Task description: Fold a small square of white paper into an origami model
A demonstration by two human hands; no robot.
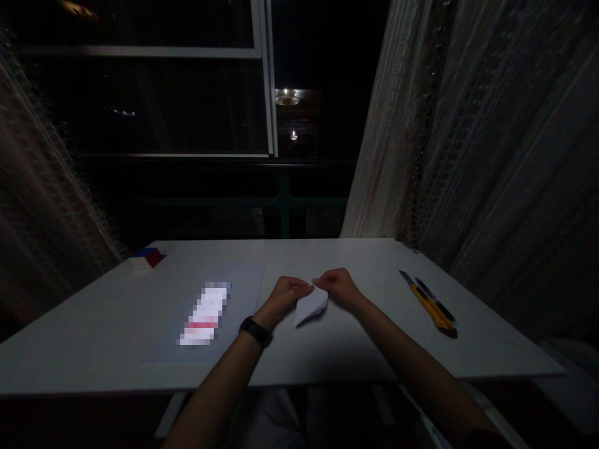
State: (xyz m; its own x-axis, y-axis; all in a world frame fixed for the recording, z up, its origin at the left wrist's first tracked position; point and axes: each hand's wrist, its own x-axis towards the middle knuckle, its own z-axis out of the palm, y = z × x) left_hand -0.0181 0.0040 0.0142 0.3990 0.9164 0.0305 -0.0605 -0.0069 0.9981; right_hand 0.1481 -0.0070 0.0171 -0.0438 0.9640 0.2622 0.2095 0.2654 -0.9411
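Note:
A small piece of folded white paper (311,305) is held up between my two hands, just above the white table. My left hand (286,294), with a dark watch (256,331) on its wrist, pinches the paper's upper left edge. At the upper right edge, the fingers of my right hand (340,285) are closed on the same paper. Both sets of fingertips nearly meet at its top. The paper tapers to a point at the lower left, and its right side shows folded layers.
Left of my hands, a lit, blurred-out phone-like screen (206,315) lies on a white sheet (250,293). A red, white and blue cube (145,258) sits at the table's far left. A yellow box cutter (433,307) and a dark pen (434,298) lie right. Curtains (388,125) flank the table (327,249).

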